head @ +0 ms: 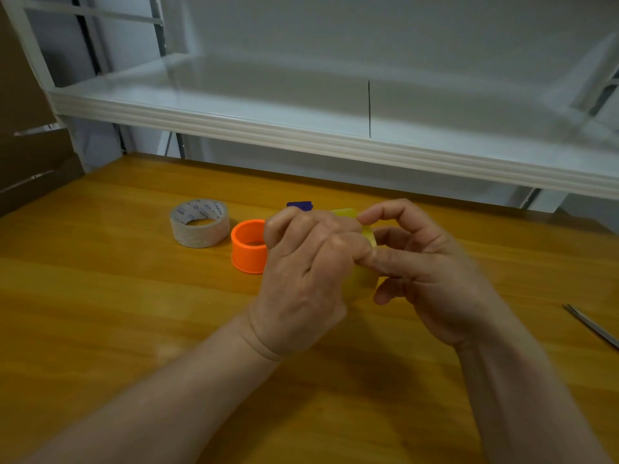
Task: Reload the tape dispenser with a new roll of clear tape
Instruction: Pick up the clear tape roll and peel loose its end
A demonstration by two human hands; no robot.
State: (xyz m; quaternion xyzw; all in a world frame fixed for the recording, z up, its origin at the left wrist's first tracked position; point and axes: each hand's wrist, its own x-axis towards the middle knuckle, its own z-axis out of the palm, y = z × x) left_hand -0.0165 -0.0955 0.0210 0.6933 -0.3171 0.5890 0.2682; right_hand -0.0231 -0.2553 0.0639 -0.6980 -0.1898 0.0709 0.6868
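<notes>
My left hand (303,272) is wrapped around a yellowish roll of clear tape (363,281), held just above the wooden table (117,313). My right hand (425,262) touches the same roll from the right, its fingertips pinching at the roll's upper edge. Most of the roll is hidden by both hands. An orange plastic ring (249,246), open side up, stands on the table just left of my left hand. A small dark blue part (299,205) shows behind my left hand, mostly hidden.
A nearly used-up tape roll with a printed cardboard core (199,222) lies left of the orange ring. Scissors (593,326) lie at the right edge. A white shelf (335,139) overhangs the table's back. Brown cardboard (30,128) stands at the far left.
</notes>
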